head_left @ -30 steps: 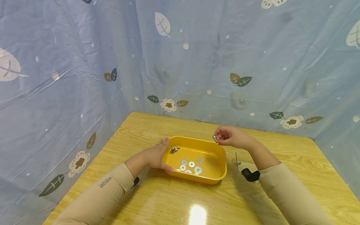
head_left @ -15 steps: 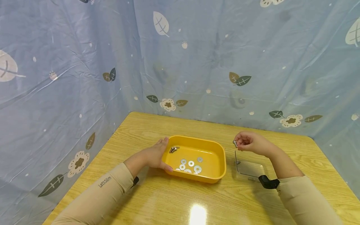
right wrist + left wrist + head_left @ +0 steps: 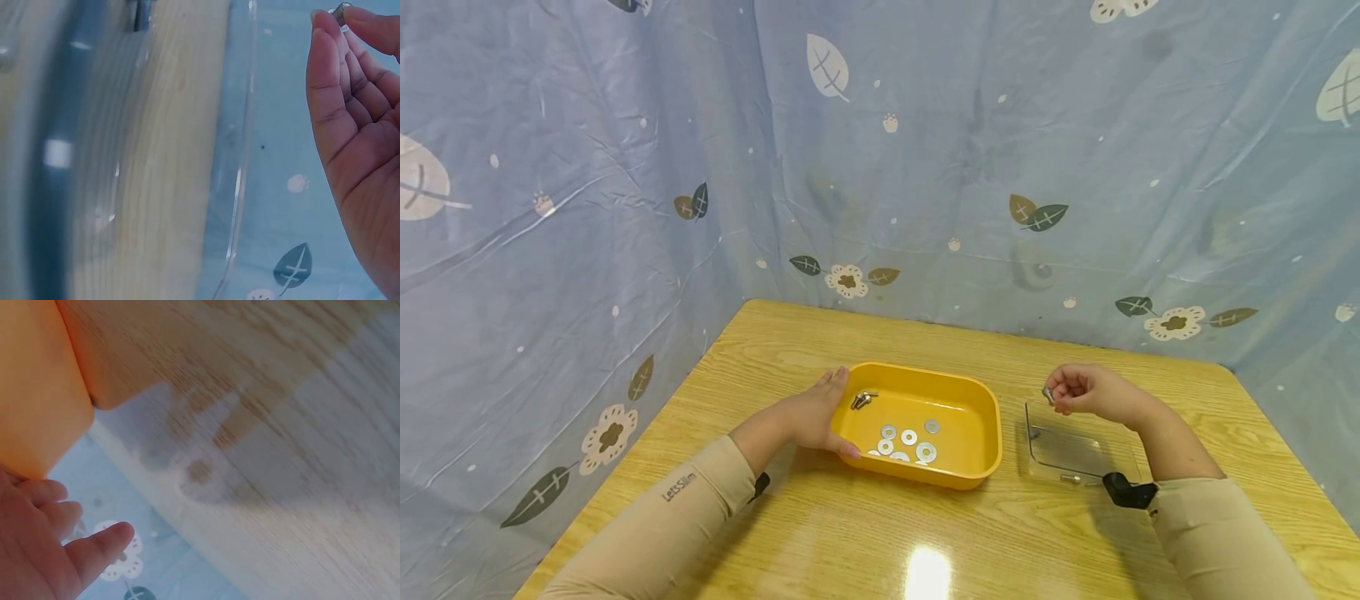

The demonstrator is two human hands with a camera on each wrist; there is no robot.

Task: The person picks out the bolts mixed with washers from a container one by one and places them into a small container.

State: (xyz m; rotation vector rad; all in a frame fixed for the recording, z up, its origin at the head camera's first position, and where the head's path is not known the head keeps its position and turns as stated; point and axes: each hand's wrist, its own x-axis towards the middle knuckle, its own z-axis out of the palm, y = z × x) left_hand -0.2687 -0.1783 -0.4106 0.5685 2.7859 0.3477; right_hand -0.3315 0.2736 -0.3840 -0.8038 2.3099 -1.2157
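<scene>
My left hand (image 3: pixel 808 417) lies at the left end of a yellow tray (image 3: pixel 985 433), its thumb over the near rim and its fairly straight fingers along the left side. In the left wrist view, fingers touch the tray's outer wall (image 3: pixel 37 394). Inside sit several flat metal washers (image 3: pixel 926 452) and a small cluster of bolts (image 3: pixel 863 400) in the far left corner. My right hand (image 3: pixel 1097 392) pinches a short silver bolt (image 3: pixel 1047 396) between thumb and fingertips, above a clear plastic box (image 3: pixel 1075 454). Bolts (image 3: pixel 1070 478) lie in that box.
Both containers stand on a wood-grain table (image 3: pixel 820 533), the clear box to the right of the tray with a narrow gap between them. A blue patterned curtain (image 3: pixel 925 167) hangs behind and along the left side of the table.
My right hand has carried the bolt rightward from above the tray's far right rim to over the clear box, slightly lower now. The left hand and tray have stayed in place.
</scene>
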